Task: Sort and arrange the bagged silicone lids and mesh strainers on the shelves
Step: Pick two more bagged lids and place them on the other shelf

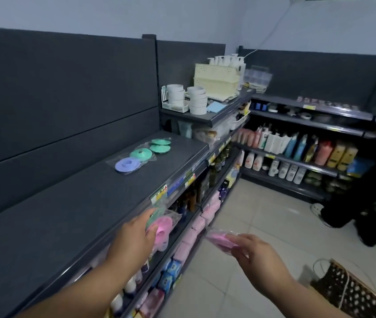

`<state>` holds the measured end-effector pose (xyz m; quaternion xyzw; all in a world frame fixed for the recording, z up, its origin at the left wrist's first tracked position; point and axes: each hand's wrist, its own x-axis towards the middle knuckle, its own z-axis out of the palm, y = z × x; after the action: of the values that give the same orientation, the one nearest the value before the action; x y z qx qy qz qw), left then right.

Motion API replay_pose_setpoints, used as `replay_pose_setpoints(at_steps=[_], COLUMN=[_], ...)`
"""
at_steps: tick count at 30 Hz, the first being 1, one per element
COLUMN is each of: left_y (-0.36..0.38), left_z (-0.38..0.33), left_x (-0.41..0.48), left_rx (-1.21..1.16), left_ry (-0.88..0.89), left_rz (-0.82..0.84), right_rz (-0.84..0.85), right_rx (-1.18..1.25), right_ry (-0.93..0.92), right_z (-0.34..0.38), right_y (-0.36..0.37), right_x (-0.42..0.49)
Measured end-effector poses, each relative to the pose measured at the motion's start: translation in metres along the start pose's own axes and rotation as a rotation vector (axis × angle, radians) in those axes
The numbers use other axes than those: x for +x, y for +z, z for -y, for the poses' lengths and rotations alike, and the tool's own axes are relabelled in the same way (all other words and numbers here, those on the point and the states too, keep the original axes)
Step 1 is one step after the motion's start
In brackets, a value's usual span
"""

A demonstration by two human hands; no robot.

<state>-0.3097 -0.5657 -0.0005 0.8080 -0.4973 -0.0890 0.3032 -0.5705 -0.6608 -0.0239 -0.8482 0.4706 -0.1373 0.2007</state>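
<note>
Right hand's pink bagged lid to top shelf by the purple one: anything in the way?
Nothing on the dark top shelf blocks the spot beside the purple bagged silicone lid. Only the left hand, gripping green and pink bagged lids at the shelf edge, sits near the path of the right hand's pink bagged lid.

Our left hand (134, 235) grips pink and green bagged lids (162, 227), our right hand (258, 253) a pink bag (219, 241); purple and green bags (141, 154) lie flat beyond.

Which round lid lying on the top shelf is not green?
The purple round silicone lid in its clear bag, at the near end of the row on the dark top shelf. The other three bagged lids are green.
</note>
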Motion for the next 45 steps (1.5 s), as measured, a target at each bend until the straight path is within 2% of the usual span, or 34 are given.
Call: replay_pose_setpoints(at_steps=[4,12,15,20,27,30,32,36,39,41,45], left_y=[0.012,0.006,-0.003,-0.003,0.013,0.026,0.038,0.055,0.053,0.053,0.051], left_z=[-0.005,-0.009,-0.002,0.034,0.061,0.066,0.072,0.077,0.070,0.068,0.060], left_x=[0.063,0.211,0.269,0.321,0.341,0.336,0.330,0.317,0.311,0.306,0.287], left_rx=[-0.056,-0.180,-0.094,-0.024,0.175,0.291,0.323,0.324,0.237,0.212,0.171], left_ry=[0.008,0.065,0.045,0.014,-0.085,-0.172,-0.252,-0.411,-0.567,-0.610,-0.684], left_rz=[-0.032,-0.139,-0.211,-0.320,-0.414,-0.369,-0.319,-0.227,-0.234,-0.235,-0.263], right_rz=[0.013,-0.018,-0.055,-0.001,0.091,0.159,0.273,0.625,0.722,0.716,0.420], right_rx=[0.010,0.023,0.052,0.086,0.219,0.217,0.159,0.017,0.020,0.013,0.026], right_ry=[-0.016,-0.124,-0.187,-0.310,-0.584,-0.687,-0.745,-0.897,-0.929,-0.946,-0.961], right_z=[-0.011,0.010,0.026,0.043,0.060,0.067,0.070,0.069,0.071,0.076,0.091], right_y=[0.005,-0.010,-0.019,-0.004,0.029,0.043,0.055,0.075,0.081,0.080,0.075], right_x=[0.064,0.222,0.291,0.378,0.471,0.495,0.510,0.525,0.530,0.529,0.516])
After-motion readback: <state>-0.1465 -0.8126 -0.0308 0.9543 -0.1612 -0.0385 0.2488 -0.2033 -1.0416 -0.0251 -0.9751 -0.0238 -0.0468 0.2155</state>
